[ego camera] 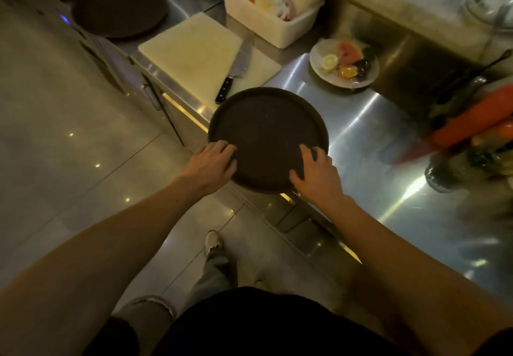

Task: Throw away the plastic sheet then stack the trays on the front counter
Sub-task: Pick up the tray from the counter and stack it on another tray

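Round tray (pixel 268 131) overhangs counter (pixel 361 139) edge. Left hand (pixel 212 162) and right hand (pixel 316 172) grip near rim, fingers spread. Knife (pixel 236 68) just beyond.

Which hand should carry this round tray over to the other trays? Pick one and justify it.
Left, probably. The left hand grips the round tray on the side toward the other trays, far left on the counter; the right hand would cross over.
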Motion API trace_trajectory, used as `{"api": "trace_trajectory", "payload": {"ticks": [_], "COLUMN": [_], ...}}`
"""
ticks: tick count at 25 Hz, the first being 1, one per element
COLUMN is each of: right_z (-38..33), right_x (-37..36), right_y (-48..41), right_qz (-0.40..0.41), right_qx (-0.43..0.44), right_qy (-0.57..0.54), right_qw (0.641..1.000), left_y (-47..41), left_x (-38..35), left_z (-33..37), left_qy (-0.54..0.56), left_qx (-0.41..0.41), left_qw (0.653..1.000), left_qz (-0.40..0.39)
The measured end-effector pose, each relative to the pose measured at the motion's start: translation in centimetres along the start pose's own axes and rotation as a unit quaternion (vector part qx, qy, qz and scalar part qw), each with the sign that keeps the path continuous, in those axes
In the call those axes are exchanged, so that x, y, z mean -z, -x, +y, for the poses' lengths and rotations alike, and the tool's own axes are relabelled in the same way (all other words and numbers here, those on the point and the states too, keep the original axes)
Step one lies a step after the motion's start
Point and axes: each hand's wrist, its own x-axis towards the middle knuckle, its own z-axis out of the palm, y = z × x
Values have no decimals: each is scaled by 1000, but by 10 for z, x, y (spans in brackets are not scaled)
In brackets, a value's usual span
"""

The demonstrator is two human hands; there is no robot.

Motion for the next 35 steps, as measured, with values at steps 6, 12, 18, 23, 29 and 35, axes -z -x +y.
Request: {"api": "trace_trajectory", "payload": {"ticks": [6,12,18,23,29,35], "right_z": [4,-11,0,15,30,41], "right_x": [-13,-31,-33,-38,-42,-30], "right_y": [-11,-22,-39,-47,-49,-54], "right_qz": [-15,25,24,-2,-23,75], "right_qx": [-244,-379,-398,-401,-420,-395], "right_qy": [-184,-298,-322,-334,-366,-381], "right_qw": [952,876,859,853,830,833], "left_y": [-67,-119,-153,-164,-170,-166], "left_x": [2,-3,-12,-17,-19,-15], "left_z": [-39,-77,-86,-82,-79,-60], "left_qy": [61,85,195,247,242,247], "left_qx": [17,48,154,265,292,292], "left_qw": [997,992,959,922,915,923], "left_qz": [-45,-75,-135,-137,-135,-42]}}
